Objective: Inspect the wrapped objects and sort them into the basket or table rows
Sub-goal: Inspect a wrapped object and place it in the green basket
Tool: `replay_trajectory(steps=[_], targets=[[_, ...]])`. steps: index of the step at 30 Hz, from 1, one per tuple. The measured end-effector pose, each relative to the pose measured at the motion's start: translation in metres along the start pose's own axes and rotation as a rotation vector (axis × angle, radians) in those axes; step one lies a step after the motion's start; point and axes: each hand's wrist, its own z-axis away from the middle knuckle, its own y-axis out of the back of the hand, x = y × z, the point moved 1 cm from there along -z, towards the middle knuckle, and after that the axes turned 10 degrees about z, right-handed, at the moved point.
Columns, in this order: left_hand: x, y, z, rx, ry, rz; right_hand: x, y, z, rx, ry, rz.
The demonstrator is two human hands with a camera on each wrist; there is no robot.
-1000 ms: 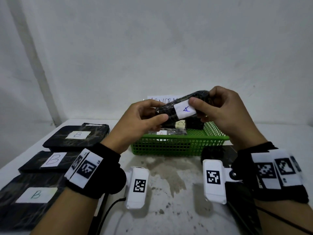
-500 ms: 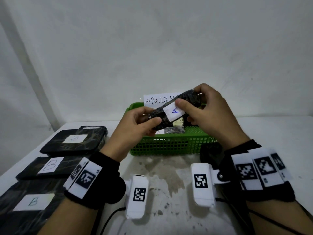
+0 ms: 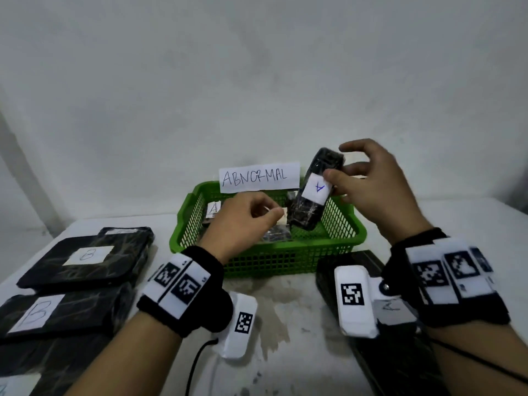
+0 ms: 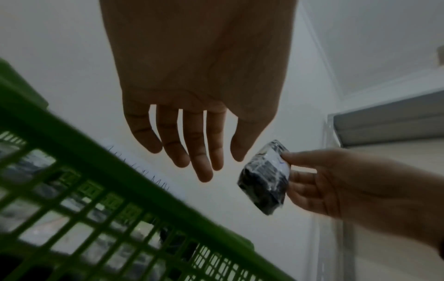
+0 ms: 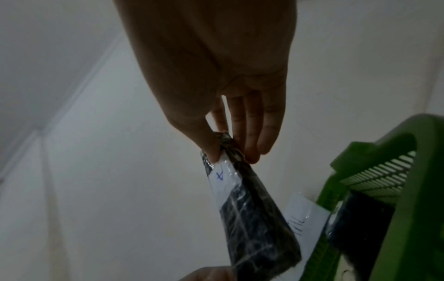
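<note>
A black wrapped object [image 3: 311,195] with a white label marked A hangs tilted, nearly upright, over the green basket [image 3: 285,261]. My right hand [image 3: 335,178] pinches it at the label between thumb and fingers; the right wrist view shows that pinch [image 5: 230,152] on the object's upper end [image 5: 252,218]. My left hand [image 3: 265,212] hovers above the basket just left of the object, apart from it. In the left wrist view its fingers [image 4: 204,163] hang straight and hold nothing, with the object [image 4: 264,180] to their right.
A paper sign reading ABNORMAL [image 3: 258,177] stands on the basket's back rim. Inside lie an A-labelled package [image 3: 213,208] and a small wrapped piece [image 3: 275,234]. Flat black packages marked B [image 3: 85,258] [image 3: 57,312] line the table's left side. Another black package [image 3: 394,367] lies under my right wrist.
My left hand has let go of the A-labelled object and dropped toward the basket. My right hand alone has swung the object from lying across to nearly upright.
</note>
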Motion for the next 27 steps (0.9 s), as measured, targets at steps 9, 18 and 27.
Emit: replay_trajectory(steps=[9,18,27], targets=[[-0.016,-0.010,-0.061,-0.355,0.209,-0.197,0.010,-0.054,-0.098,-0.406,-0.093,0.593],[-0.018,0.001,-0.096,-0.567,0.548,0.003,0.076,-0.085,-0.133,-0.876,-0.239,0.819],[-0.011,-0.010,-0.107,-0.836,0.697,-0.295,0.076,-0.091,-0.126,-1.013,-0.355,0.631]])
